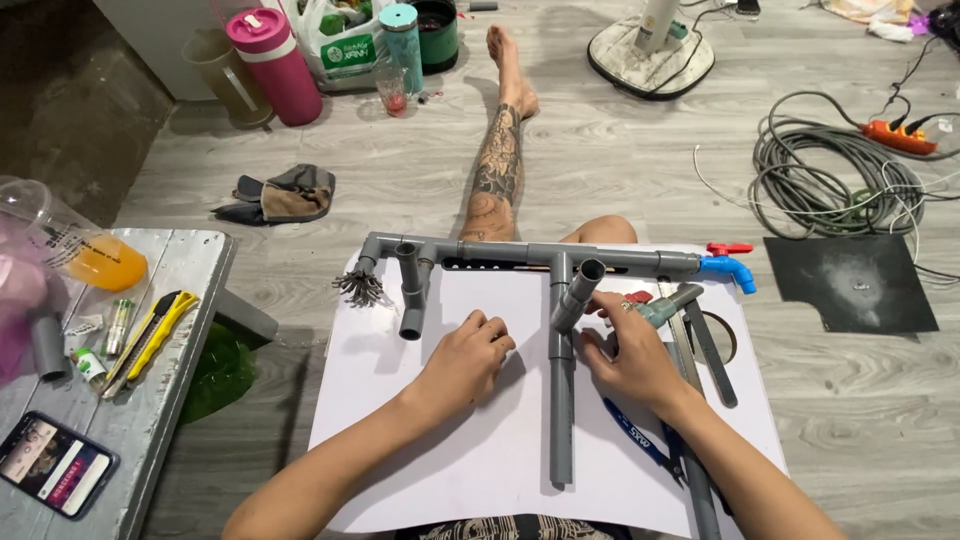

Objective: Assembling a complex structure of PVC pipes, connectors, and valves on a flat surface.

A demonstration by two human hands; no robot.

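A grey plastic pipe assembly [520, 253] lies across a white board [480, 440] on my lap. It has a blue tap [728, 270] with a red handle at its right end and a long leg [561, 410] running toward me. My right hand [628, 352] grips a short grey pipe piece [578, 295] at the junction of that leg. My left hand [468, 360] rests curled on the board, just left of the leg, holding nothing. A second short branch [412, 290] hangs down at the left.
Pliers with blue handles [640, 435], a hacksaw [700, 340] and a tape roll lie at the board's right. A low bench [150, 400] on the left bears a phone [55, 465], a yellow utility knife [160, 330] and a plastic cup. Coiled cable [830, 180], a fan base and bottles stand on the floor beyond.
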